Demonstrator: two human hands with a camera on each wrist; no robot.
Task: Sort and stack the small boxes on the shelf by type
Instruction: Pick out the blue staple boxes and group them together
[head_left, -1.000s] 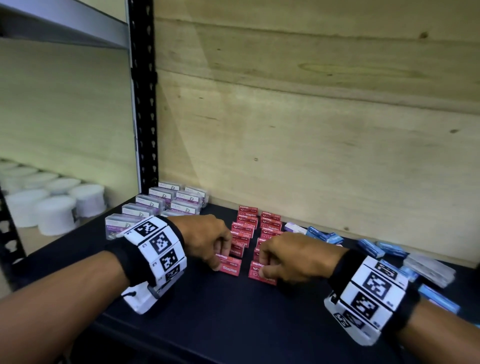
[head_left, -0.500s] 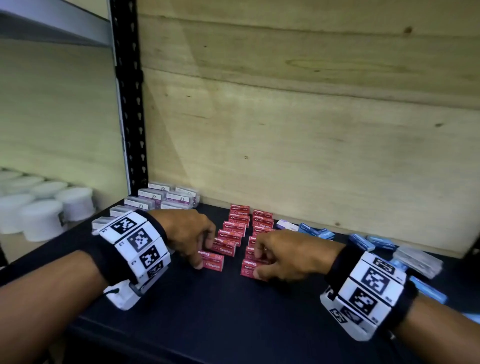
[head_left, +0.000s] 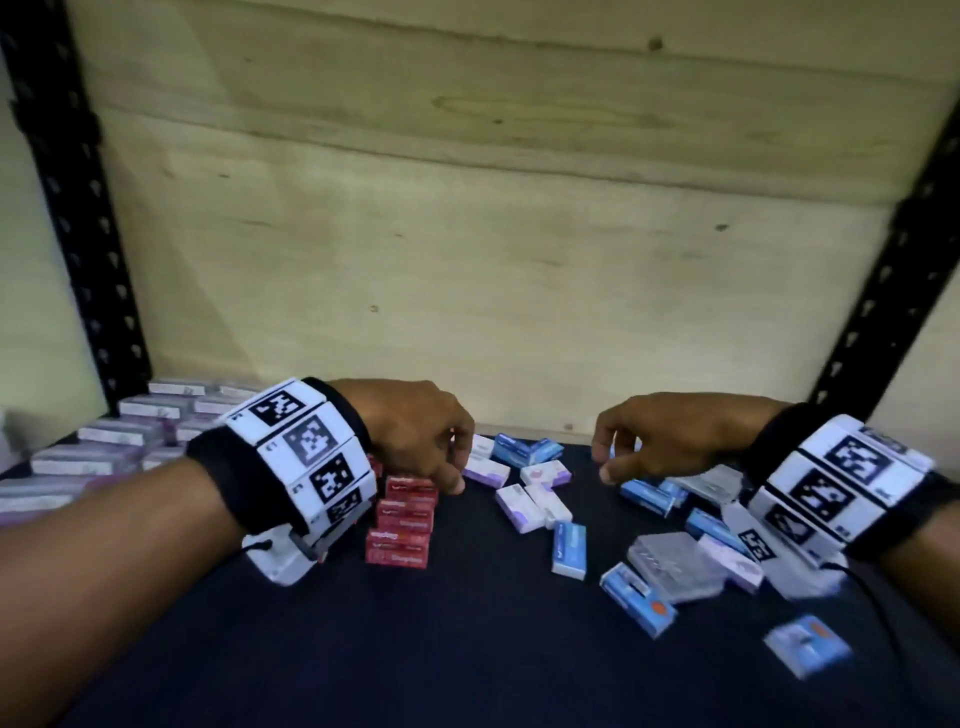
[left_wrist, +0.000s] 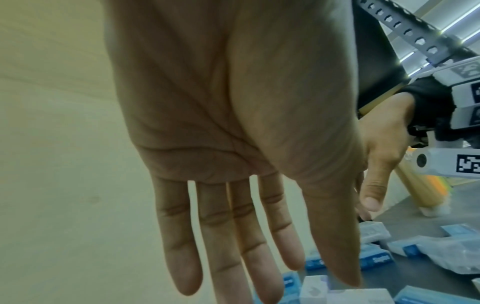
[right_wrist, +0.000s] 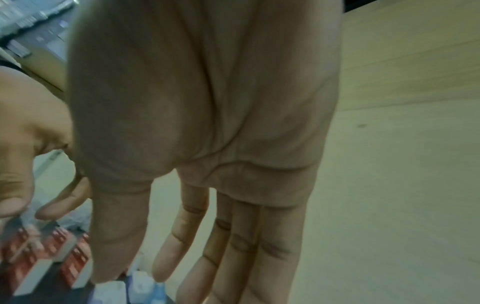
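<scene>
Red boxes (head_left: 402, 519) lie in a tidy row on the black shelf (head_left: 415, 649), also seen as red boxes (right_wrist: 39, 257) in the right wrist view. My left hand (head_left: 452, 467) hovers at the row's far end with straight fingers (left_wrist: 259, 267), holding nothing. Loose white-lilac boxes (head_left: 530, 506) and blue boxes (head_left: 569, 543) lie scattered to the right. My right hand (head_left: 605, 462) hangs over more blue boxes (head_left: 644, 496), its fingers (right_wrist: 246, 257) straight and empty.
Stacked purple-white boxes (head_left: 119, 431) fill the shelf's left end. A clear plastic case (head_left: 670, 558) lies among the blue boxes on the right. A plywood back wall (head_left: 467, 260) and black uprights (head_left: 78, 208) (head_left: 883, 280) bound the shelf.
Both hands have let go of the red boxes, opened and moved right toward the scattered blue and white boxes. The view has swung right with them.
</scene>
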